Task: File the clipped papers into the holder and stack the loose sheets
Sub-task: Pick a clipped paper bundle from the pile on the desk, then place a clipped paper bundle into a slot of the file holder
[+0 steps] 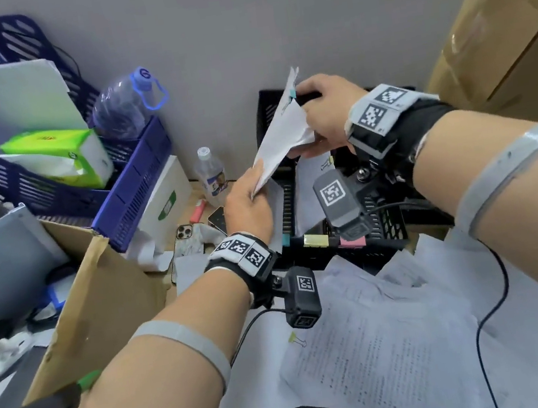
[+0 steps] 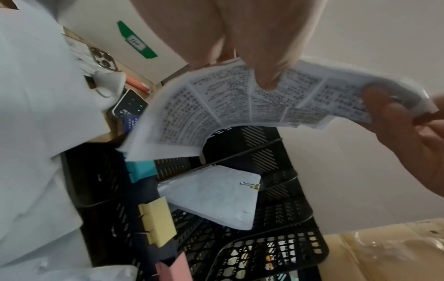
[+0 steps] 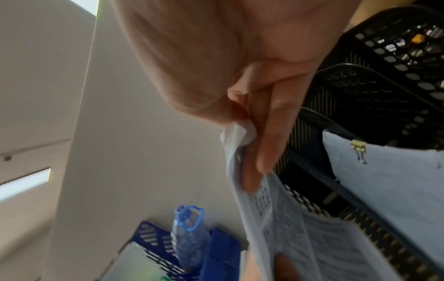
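Both hands hold a bundle of clipped papers with a teal binder clip above the black mesh file holder. My left hand pinches its lower corner, and my right hand grips the upper end near the clip. In the left wrist view the printed bundle bows over the holder. A clipped set with a gold clip sits in a middle slot. Teal, yellow and pink tabs mark the slot fronts. Loose sheets lie scattered in front.
A blue plastic crate with a tissue pack and a large water bottle stands at the left. A small bottle, phones and a lighter lie by the holder. Cardboard boxes flank both sides.
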Demonstrator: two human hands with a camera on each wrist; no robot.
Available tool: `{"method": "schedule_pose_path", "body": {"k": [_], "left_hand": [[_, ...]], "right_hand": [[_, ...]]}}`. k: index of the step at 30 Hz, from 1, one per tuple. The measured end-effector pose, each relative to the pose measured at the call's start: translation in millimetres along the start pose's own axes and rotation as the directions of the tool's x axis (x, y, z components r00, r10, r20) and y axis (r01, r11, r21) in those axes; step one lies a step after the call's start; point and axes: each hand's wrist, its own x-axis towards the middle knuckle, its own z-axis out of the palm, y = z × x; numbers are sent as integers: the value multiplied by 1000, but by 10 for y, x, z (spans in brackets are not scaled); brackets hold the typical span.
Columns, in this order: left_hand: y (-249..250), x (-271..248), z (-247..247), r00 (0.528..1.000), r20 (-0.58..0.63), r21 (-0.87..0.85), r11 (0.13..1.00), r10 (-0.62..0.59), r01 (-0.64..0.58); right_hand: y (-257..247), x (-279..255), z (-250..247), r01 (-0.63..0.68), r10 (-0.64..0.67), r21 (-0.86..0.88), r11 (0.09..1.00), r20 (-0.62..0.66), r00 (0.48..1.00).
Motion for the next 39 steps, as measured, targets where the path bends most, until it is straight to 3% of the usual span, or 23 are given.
{"method": "schedule_pose_path", "body": {"k": [2, 5, 9, 13, 16, 19, 21, 25, 30, 32, 37, 39], "left_hand": [[-101, 38, 31, 997, 46, 56, 996, -66, 63], [-216, 80, 78, 972, 143, 158, 973, -189, 166], [-332, 73, 79, 934, 228, 235, 947, -274, 220], [-359, 43, 51, 896, 288, 166, 939, -337, 300], [-428, 31, 36, 867, 319, 167, 923, -383, 346], [-586, -12, 33, 853, 311, 185, 907, -419, 378], [-592, -93, 3, 854, 300, 179, 904, -426, 388], [-770, -382, -76, 785, 332, 196, 852, -523, 485], [-1219, -872, -208, 573, 427, 336, 711, -700, 618], [-1379, -1058, -263, 513, 438, 409, 672, -738, 618], [-1601, -1404, -322, 451, 470, 460, 647, -759, 609], [-1666, -1476, -311, 474, 468, 495, 666, -746, 558]], "right_hand": [[113, 98, -7, 57, -58, -37, 998, -44, 997], [235, 208, -33, 148, -172, -229, 962, -87, 981], [279, 234, -31, 256, -330, -529, 809, -50, 943], [424, 268, 47, 267, -342, -622, 736, 0, 940], [622, 301, 129, 262, -264, -617, 742, 91, 960], [824, 237, 205, 212, -142, -357, 910, 211, 967], [956, 158, 230, 158, -97, -284, 946, 219, 971], [1329, -82, 275, -20, 78, -311, 950, 176, 981], [2124, -521, 359, -324, 385, -303, 896, 170, 907], [2408, -724, 379, -407, 463, -308, 860, 138, 876], [2849, -1187, 485, -485, 532, -375, 790, 29, 846], [2933, -1324, 532, -516, 563, -381, 767, 14, 826]]}}
